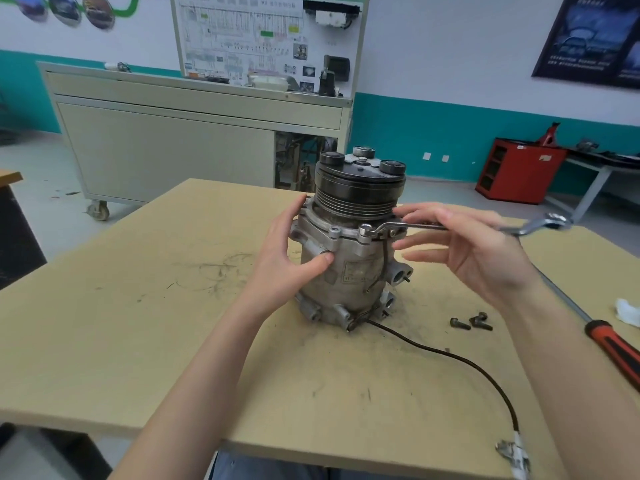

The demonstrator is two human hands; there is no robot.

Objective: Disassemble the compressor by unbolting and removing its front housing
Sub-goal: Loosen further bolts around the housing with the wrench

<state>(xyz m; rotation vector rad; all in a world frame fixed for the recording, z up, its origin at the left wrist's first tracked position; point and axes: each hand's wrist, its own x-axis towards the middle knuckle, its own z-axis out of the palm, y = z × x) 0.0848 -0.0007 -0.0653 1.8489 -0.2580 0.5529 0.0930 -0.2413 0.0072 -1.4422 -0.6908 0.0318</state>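
Compressor point(346, 271) stands upright near centre of table point(173, 341), pulley point(360, 192) uppermost, front housing flange point(346, 235) just below it with one bolt point(334, 232) seated there. Left hand point(287, 258) braces the body's left side, thumb pressed on the casing and fingers wrapped behind the flange; right hand point(478, 251) has fingers nearly straight, laid against the shaft of a wrench point(412, 225) whose ring end sits over a flange bolt, no firm curl round it visible. Loose bolts point(480, 321) lie right of the base, near a screwdriver point(614, 346); cable point(450, 358) trails from the base.
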